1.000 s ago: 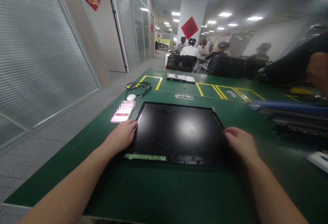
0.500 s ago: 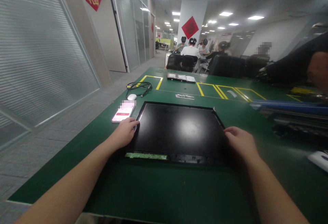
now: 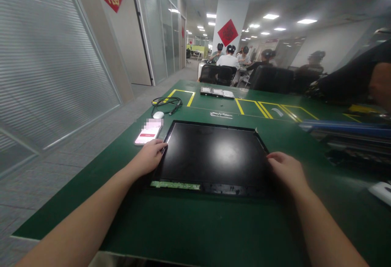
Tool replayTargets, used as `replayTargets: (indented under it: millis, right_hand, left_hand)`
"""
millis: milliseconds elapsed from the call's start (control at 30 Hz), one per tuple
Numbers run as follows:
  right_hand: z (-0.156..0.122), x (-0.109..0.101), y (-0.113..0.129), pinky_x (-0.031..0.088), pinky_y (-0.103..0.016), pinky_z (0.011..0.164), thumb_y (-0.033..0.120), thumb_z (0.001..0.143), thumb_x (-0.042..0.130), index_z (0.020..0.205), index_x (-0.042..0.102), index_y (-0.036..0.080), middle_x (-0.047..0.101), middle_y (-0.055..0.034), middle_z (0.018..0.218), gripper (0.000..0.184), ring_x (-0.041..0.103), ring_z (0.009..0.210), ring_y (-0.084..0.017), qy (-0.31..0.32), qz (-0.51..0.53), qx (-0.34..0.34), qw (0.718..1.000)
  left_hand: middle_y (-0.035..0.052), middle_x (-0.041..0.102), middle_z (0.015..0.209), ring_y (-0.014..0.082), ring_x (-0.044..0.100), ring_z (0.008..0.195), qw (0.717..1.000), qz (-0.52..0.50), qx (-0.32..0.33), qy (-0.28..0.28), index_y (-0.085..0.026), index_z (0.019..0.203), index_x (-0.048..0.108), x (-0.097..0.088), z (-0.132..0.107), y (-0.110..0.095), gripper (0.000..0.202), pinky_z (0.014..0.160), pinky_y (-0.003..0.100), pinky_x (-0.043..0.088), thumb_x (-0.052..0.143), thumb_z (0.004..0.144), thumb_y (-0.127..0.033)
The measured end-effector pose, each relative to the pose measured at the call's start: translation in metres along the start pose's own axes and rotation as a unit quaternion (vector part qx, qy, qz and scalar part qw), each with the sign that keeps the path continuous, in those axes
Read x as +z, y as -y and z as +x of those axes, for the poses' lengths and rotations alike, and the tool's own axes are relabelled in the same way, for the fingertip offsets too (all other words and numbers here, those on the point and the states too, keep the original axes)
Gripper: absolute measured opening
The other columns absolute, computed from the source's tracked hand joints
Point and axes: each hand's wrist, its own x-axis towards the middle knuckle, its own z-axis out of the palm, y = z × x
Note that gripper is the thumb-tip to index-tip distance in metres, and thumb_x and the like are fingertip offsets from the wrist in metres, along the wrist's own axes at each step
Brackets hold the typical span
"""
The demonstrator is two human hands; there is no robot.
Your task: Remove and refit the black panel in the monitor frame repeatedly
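A black LCD screen panel (image 3: 210, 153) lies face up, its dark surface reflecting a bright patch of light. My left hand (image 3: 150, 156) grips the panel's left edge, thumb on top and the other fingers partly hidden. At the opposite edge, my right hand (image 3: 286, 169) pinches the frame between thumb and fingers. Along the near edge runs a green circuit board strip (image 3: 175, 185) on the left half, beside bare black frame. Just beyond my left hand lies a phone (image 3: 148, 135) with a lit screen.
On the green table (image 3: 195, 230) are a coiled black cable (image 3: 166, 104), a white mouse-like object (image 3: 158, 115) and several hard drives (image 3: 216, 92). Blue-edged dark equipment (image 3: 345, 127) stands on the right, near a person's dark sleeve (image 3: 351, 69). Several people sit beyond the table.
Both hands keep their hold on the panel's sides. The whole view has shifted very slightly; the panel stays in place on the table.
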Motion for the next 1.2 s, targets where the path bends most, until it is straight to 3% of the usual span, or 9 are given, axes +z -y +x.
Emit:
replayTargets:
  millis: [267,500,567,667,767,1000,1200]
  right_hand:
    - [0.003,-0.002,-0.004,0.047,-0.034,0.070,0.036,0.074,0.058,0.092,0.078,0.023,0.075,-0.0069,0.085,0.030,0.068,0.081,-0.025,-0.022,0.028,0.023,0.999]
    - [0.009,0.001,-0.009,0.047,-0.035,0.075,0.035,0.072,0.060,0.101,0.077,0.021,0.076,-0.0092,0.103,0.037,0.067,0.088,-0.026,-0.059,0.017,0.014,0.998]
    - [0.011,0.003,-0.012,0.048,-0.035,0.076,0.035,0.072,0.061,0.102,0.077,0.021,0.076,-0.0090,0.104,0.037,0.068,0.089,-0.025,-0.042,0.023,0.013,0.999]
    - [0.014,0.005,-0.014,0.048,-0.036,0.082,0.036,0.075,0.060,0.101,0.078,0.022,0.076,-0.0086,0.106,0.035,0.068,0.092,-0.026,-0.015,0.019,0.006,1.000]
    - [0.013,0.005,-0.013,0.048,-0.039,0.089,0.034,0.078,0.058,0.106,0.078,0.021,0.075,-0.0100,0.113,0.037,0.068,0.100,-0.028,-0.004,0.004,0.006,1.000]
    - [0.009,0.003,-0.007,0.050,-0.037,0.095,0.029,0.082,0.056,0.119,0.077,0.016,0.072,-0.0127,0.126,0.044,0.067,0.110,-0.028,0.000,-0.001,0.009,1.000]
    - [0.010,0.004,-0.007,0.050,-0.036,0.095,0.028,0.084,0.053,0.119,0.077,0.015,0.070,-0.0131,0.128,0.044,0.067,0.111,-0.028,0.014,-0.029,0.000,0.999]
  left_hand:
    - [0.0185,0.066,0.141,0.0358,0.059,0.133,1.000,-0.016,-0.014,0.001,-0.012,0.128,0.071,0.000,-0.003,-0.004,0.051,0.115,0.050,0.042,0.044,0.086,-0.020]
    - [0.0128,0.064,0.145,0.0336,0.058,0.135,0.978,-0.181,-0.097,-0.021,-0.016,0.149,0.055,-0.006,-0.007,-0.011,0.067,0.113,0.049,0.043,0.049,0.081,-0.017]
    - [0.0123,0.064,0.146,0.0325,0.057,0.136,0.948,-0.292,-0.120,-0.047,-0.018,0.151,0.051,-0.008,-0.007,-0.015,0.071,0.113,0.049,0.044,0.053,0.080,-0.015]
    - [0.0104,0.061,0.149,0.0292,0.062,0.131,0.853,-0.485,-0.178,-0.071,-0.025,0.152,0.048,-0.015,-0.007,-0.025,0.074,0.102,0.042,0.055,0.060,0.080,-0.014]
    - [0.0082,0.064,0.146,0.0248,0.072,0.115,0.784,-0.558,-0.255,-0.091,-0.028,0.142,0.057,-0.022,-0.007,-0.034,0.068,0.085,0.033,0.062,0.064,0.077,-0.006]
    - [0.0137,0.066,0.143,0.0166,0.077,0.069,0.704,-0.624,-0.320,-0.114,-0.017,0.115,0.068,-0.019,-0.002,-0.037,0.045,0.053,0.025,0.061,0.064,0.075,0.003]
    - [0.0116,0.081,0.089,0.0201,0.074,0.054,0.649,-0.678,-0.339,-0.063,-0.014,0.136,0.060,-0.017,-0.002,-0.036,0.049,0.048,0.029,0.062,0.061,0.088,-0.003]
